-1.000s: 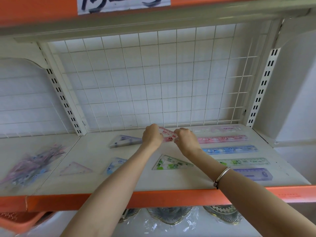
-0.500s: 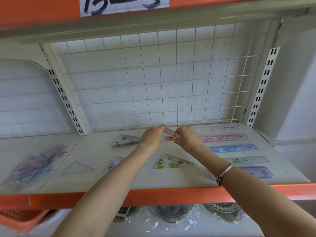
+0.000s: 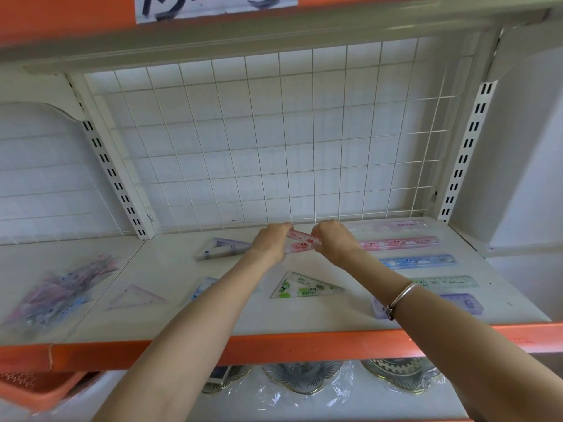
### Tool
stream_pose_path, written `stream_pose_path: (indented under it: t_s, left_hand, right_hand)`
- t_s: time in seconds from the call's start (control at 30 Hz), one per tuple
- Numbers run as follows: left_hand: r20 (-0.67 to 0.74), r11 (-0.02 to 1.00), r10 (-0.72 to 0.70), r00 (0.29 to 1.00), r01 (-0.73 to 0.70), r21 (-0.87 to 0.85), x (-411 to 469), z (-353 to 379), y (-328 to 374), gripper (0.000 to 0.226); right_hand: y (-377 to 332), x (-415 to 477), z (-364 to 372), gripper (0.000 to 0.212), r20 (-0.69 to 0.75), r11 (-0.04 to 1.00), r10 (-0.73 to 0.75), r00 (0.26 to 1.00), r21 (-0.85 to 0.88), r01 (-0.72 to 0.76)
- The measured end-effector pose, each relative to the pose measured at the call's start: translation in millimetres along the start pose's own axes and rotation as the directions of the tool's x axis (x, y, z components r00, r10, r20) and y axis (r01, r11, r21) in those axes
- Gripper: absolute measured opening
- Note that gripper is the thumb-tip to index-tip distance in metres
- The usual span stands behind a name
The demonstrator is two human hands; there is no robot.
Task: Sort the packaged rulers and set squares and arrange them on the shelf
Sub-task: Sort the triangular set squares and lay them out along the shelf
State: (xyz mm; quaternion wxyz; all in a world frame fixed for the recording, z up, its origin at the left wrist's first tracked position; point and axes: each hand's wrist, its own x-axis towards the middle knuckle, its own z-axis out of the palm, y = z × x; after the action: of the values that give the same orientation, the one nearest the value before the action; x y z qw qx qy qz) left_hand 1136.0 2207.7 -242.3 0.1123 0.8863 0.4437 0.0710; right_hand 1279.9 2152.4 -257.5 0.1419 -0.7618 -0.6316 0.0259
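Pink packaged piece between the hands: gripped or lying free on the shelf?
Gripped: left hand and right hand pinch the pink piece by its ends. Touching the shelf: cannot tell.

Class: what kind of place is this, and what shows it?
Probably a shop: a slotted display shelf with wire grid back, a handwritten label above, and packaged rulers laid out.

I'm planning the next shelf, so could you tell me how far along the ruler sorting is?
Partly done. Five rulers lie in a column on the shelf's right; set squares, like the green set square, lie spread left of them. The left hand and right hand hold a pink package at the back. A mixed pile on the left section looks unsorted.
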Motion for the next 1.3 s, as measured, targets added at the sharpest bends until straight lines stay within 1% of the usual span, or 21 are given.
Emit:
stream_pose_path:
  t_s: [0.13,0.2,0.33,0.43,0.63,1.07,1.3]
  left_hand:
    - [0.041,0.997,-0.024,0.999,0.026,-0.070,-1,0,-4,0.080]
    - [0.057,0.994,-0.045,0.997,0.051,-0.093,-1,0,-7,0.083]
    - [0.095,0.987,-0.088,0.992,0.100,-0.127,3,1,-12,0.078]
    - [0.112,0.985,-0.108,0.988,0.122,-0.122,6,2,-14,0.073]
    - [0.136,0.992,-0.098,0.986,0.108,-0.070,12,4,-18,0.062]
    - [0.168,0.996,-0.082,0.982,0.075,0.049,18,1,-16,0.070]
    - [0.158,0.996,-0.084,0.984,0.077,0.050,18,3,-15,0.068]
  right_hand:
    - [2,3,2,0.022,0.059,0.999,0.021,0.998,0.033,-0.023]
    - [3,5,2,0.024,0.093,0.998,0.032,0.995,0.052,-0.037]
    - [4,9,0,0.029,0.160,0.995,0.031,0.987,0.093,-0.046]
    - [6,13,1,0.029,0.175,0.994,0.041,0.984,0.090,-0.058]
    - [6,18,-1,0.029,0.196,0.994,0.040,0.980,0.095,-0.060]
    - [4,22,-3,0.027,0.194,0.995,0.040,0.980,0.081,-0.057]
    - [2,22,-2,0.029,0.197,0.999,0.032,0.980,0.029,-0.038]
